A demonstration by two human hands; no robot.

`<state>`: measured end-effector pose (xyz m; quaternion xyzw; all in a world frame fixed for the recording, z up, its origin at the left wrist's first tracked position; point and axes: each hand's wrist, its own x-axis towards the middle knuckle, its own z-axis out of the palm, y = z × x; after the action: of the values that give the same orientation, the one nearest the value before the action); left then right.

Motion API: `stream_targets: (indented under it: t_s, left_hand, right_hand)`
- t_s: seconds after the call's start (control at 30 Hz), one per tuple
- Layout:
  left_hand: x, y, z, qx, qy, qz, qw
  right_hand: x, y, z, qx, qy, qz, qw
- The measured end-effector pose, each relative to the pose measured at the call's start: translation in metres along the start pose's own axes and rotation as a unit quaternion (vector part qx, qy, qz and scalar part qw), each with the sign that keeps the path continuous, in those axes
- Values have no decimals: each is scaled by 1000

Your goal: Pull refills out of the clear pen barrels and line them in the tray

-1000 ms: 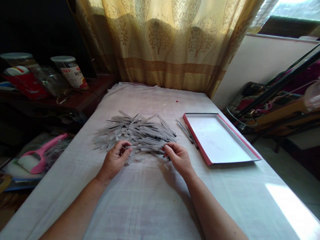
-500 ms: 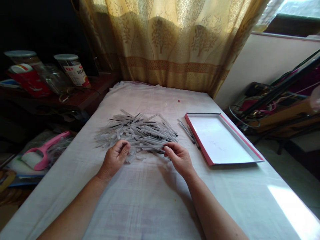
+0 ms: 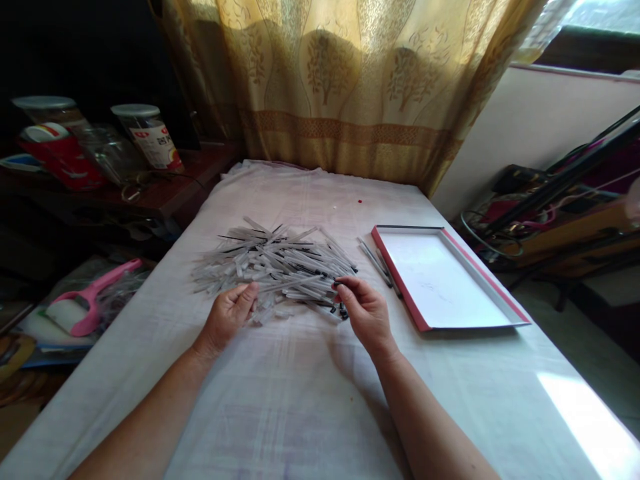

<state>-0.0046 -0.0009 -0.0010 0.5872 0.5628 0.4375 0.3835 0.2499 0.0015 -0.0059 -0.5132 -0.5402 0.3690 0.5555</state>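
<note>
A loose heap of clear and grey pens (image 3: pixel 280 257), some with black ends or thin black refills, lies on the white cloth in front of me. My left hand (image 3: pixel 230 313) is closed at the heap's near left edge, thumb pressed on the fingers; what it grips is hidden. My right hand (image 3: pixel 365 310) pinches the dark end of a slim pen between thumb and forefinger at the near right of the heap. The pen's pale body is hard to separate from the pens behind it. Short clear pieces (image 3: pixel 267 315) lie between the hands.
Right of the heap lies a shallow red-edged box (image 3: pixel 410 297) with a white inside. A few pens (image 3: pixel 375 261) rest along its left side. A tiny red bit (image 3: pixel 359 201) sits farther back. On the left are jars (image 3: pixel 150 140) on a brown cabinet and a pink peeler (image 3: pixel 93 307).
My hands have drawn slightly apart, the right one moving a little to the right. The pen that spanned both hands no longer clearly reaches the left one.
</note>
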Motion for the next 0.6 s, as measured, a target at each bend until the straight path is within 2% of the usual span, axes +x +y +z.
stream_targets:
  t_s: [0.1, 0.17, 0.27, 0.33, 0.4, 0.47, 0.6]
  left_hand:
    - [2, -2, -3, -63, 31, -49, 996]
    - [3, -2, -3, -77, 47, -54, 994]
    - [2, -1, -2, -79, 41, -48, 995]
    - [1, 0, -2, -78, 31, -48, 995]
    - [1, 2, -2, -76, 27, -48, 996]
    - [1, 2, -3, -74, 26, -47, 996]
    - [2, -1, -4, -63, 21, -45, 997]
  right_hand:
    - [6, 0, -2, -47, 28, -27, 998]
    - [11, -1, -1, -139, 17, -74, 987]
    - [17, -3, 6, -296, -10, -129, 946]
    - [21, -4, 13, -362, -24, -131, 922]
    - [24, -4, 18, -393, -35, -125, 910]
    - [26, -5, 20, -387, -39, -120, 913]
    - [24, -5, 18, -247, -57, -101, 962]
